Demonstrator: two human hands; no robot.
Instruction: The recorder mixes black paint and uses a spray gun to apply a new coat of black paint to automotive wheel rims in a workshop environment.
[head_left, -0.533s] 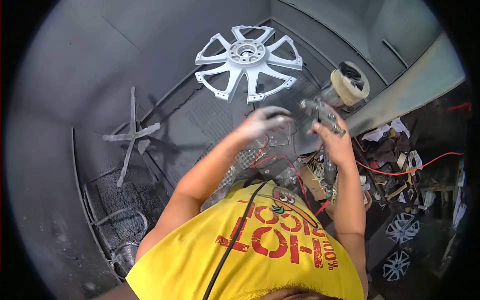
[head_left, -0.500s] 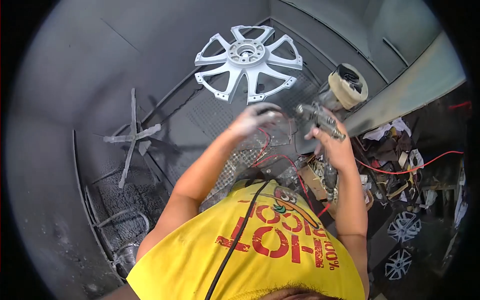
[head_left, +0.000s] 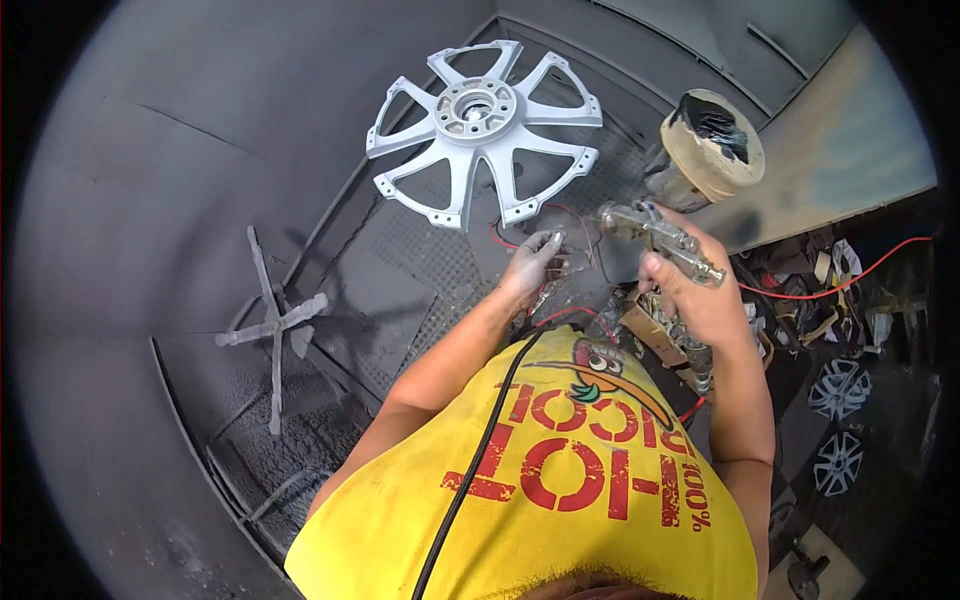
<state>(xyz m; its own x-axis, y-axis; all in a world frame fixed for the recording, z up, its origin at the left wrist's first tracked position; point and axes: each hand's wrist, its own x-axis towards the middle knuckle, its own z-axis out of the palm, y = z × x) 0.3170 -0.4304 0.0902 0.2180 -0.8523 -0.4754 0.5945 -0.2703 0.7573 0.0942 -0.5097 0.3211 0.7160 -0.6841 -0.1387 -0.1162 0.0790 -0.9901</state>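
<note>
My right hand [head_left: 708, 305] is wrapped round the grip of a spray gun [head_left: 668, 240], whose nozzle end points left. A paint cup [head_left: 735, 172] with a cream-coloured wrap round its rim and dark stuff on top sits above the gun. My left hand [head_left: 532, 270], dusted with pale paint, is raised in front of my yellow shirt. Its thumb and fingers are pinched together; whether anything is between them I cannot make out. Beyond both hands, a silver-white spoked wheel centre [head_left: 463, 185] is held up level, touched by neither hand. Its support is mostly hidden.
A paint-crusted cross-shaped stand [head_left: 276, 325] rises at the left. Grey booth walls [head_left: 130, 230] surround the place. A red hose [head_left: 840, 290] runs by my right arm. Boxes and scraps [head_left: 655, 325] lie at the right, with two spoked wheels [head_left: 838, 464] [head_left: 840, 388] lower down.
My left hand has come down and slightly right, its fingers now pinched. The spray gun and right hand have shifted right in view. My view has tilted, so the wheel centre appears larger.
</note>
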